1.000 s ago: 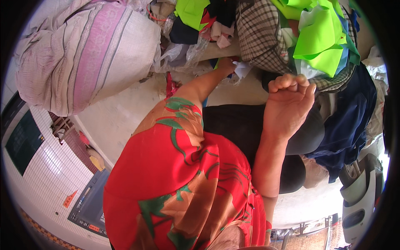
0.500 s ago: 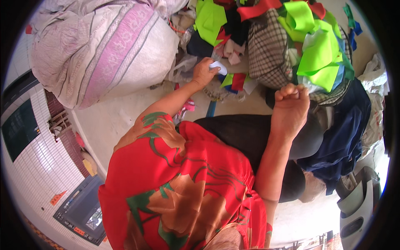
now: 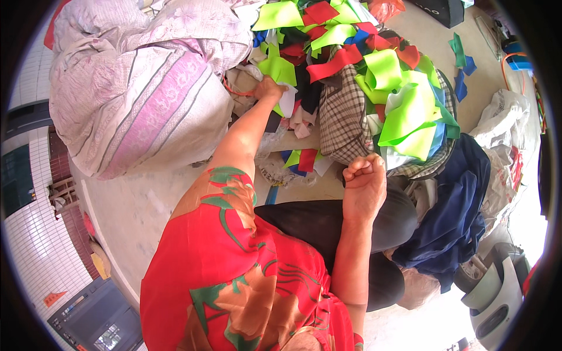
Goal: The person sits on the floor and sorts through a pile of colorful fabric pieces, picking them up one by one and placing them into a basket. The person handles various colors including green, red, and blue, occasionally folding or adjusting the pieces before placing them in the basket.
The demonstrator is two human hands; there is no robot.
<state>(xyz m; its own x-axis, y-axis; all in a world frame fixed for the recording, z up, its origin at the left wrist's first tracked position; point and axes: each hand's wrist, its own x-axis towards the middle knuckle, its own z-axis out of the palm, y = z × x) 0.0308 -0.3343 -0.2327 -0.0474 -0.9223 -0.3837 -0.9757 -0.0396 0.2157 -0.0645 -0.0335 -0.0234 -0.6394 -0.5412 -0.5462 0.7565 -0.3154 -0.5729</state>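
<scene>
My left hand (image 3: 269, 89) reaches out to the far heap of fabric scraps, its fingers closed on the upper edge of a white fabric scrap (image 3: 287, 101). That scrap hangs beside a lime-green scrap (image 3: 280, 69). Nearer to me, my right hand (image 3: 364, 182) is raised above my bent knee with the palm turned up. Its fingers are curled in, and nothing shows in them. Just beyond it stands a checked cloth bag (image 3: 339, 111), heaped with lime-green fabric pieces (image 3: 410, 126) and some red, blue and white ones.
A big white woven sack (image 3: 146, 111) with a pink band bulges at the left. Dark blue cloth (image 3: 451, 205) lies to the right, near crumpled plastic bags (image 3: 500, 140). A few red, blue and white scraps (image 3: 305, 159) lie on the floor (image 3: 146, 199) before me.
My left hand has moved farther out with the white fabric scrap, from above the floor to the far heap. My right hand keeps its curled pose. The whole view has shifted.
</scene>
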